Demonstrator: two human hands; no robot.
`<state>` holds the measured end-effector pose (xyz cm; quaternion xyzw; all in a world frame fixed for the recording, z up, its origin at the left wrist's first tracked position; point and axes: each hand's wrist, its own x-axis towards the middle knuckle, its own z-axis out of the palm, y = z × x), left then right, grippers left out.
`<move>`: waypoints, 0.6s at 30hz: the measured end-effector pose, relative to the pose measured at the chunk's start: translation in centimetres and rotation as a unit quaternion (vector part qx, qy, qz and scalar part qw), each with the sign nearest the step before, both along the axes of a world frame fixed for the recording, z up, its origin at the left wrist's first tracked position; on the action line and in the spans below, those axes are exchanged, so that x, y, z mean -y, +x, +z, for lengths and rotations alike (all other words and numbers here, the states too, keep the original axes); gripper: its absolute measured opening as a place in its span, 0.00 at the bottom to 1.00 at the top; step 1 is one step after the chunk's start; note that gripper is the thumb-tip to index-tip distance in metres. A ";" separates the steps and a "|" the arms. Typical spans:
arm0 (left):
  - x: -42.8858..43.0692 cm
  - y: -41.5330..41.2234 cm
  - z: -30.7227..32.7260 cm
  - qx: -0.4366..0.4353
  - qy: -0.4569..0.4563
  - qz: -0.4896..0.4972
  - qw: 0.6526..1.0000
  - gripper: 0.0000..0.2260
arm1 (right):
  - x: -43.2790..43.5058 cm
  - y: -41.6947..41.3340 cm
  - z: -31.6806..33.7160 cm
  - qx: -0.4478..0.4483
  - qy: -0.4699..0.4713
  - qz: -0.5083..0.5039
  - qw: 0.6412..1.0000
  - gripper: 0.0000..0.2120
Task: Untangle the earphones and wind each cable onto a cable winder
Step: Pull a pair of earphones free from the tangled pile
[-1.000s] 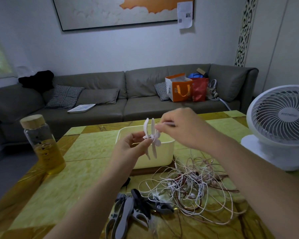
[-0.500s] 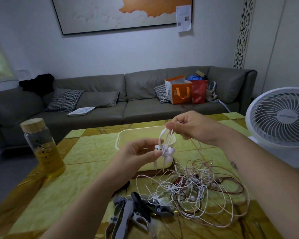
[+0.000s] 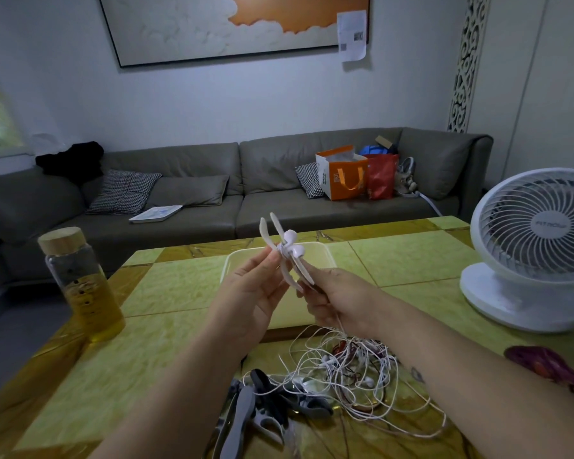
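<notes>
One white cable winder point(image 3: 287, 250) is raised between both hands at the middle of my remote view, one pair of prongs pointing up and away, the other down toward the right hand; the left hand point(image 3: 251, 293) grips it at the hub, thumb and fingertips closed on the plastic; the right hand point(image 3: 337, 301), just beside the left, has its fingers curled and pinches a white cable point(image 3: 342, 331) by the winder's lower prongs; whether that cable is looped round the hub I cannot tell. The cable drops from under the right hand into the tangle of earphones point(image 3: 348, 366), white and dark red strands heaped on the table point(image 3: 166, 286) below the right wrist. Grey and black spare winders point(image 3: 262, 409) lie beside the left forearm, touching the tangle's near left edge; a purple and red object point(image 3: 550, 367) lies right of the right forearm. Beyond the hands sits a cream tray point(image 3: 239, 261); far left of the left hand, a bottle point(image 3: 80, 286) of amber liquid with a wooden cap; far right of the right hand, a white desk fan point(image 3: 537, 246); behind all, a grey sofa point(image 3: 186, 220).
</notes>
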<state>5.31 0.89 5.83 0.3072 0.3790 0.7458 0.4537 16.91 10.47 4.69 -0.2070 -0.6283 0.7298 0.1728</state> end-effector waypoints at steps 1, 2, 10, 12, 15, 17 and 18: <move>-0.2 -0.2 -0.1 0.018 -0.003 0.013 1.000 0.12 | 0.0 -0.1 0.0 0.007 0.012 -0.003 1.000 0.20; -0.4 -0.5 -0.2 0.038 -0.005 0.026 0.999 0.13 | 0.1 0.0 0.0 0.016 0.033 -0.003 0.999 0.19; -0.7 -1.6 -1.1 -0.011 -0.049 0.108 0.993 0.10 | 1.5 1.2 2.7 0.134 0.395 -0.043 0.908 0.13; -0.5 -1.3 -1.5 -0.109 -0.071 0.124 0.984 0.15 | 2.0 1.3 3.7 0.136 0.483 -0.043 0.864 0.12; -0.4 -0.8 -1.7 -0.229 -0.093 0.135 0.959 0.10 | 1.9 1.5 4.8 0.150 0.565 -0.054 0.809 0.13; -0.2 -0.7 -1.6 -0.277 -0.093 0.126 0.948 0.09 | 1.3 1.7 5.5 0.152 0.594 -0.071 0.787 0.13; -0.2 -0.6 -1.6 -0.298 -0.097 0.119 0.942 0.09 | 0.9 1.9 5.8 0.148 0.597 -0.081 0.784 0.13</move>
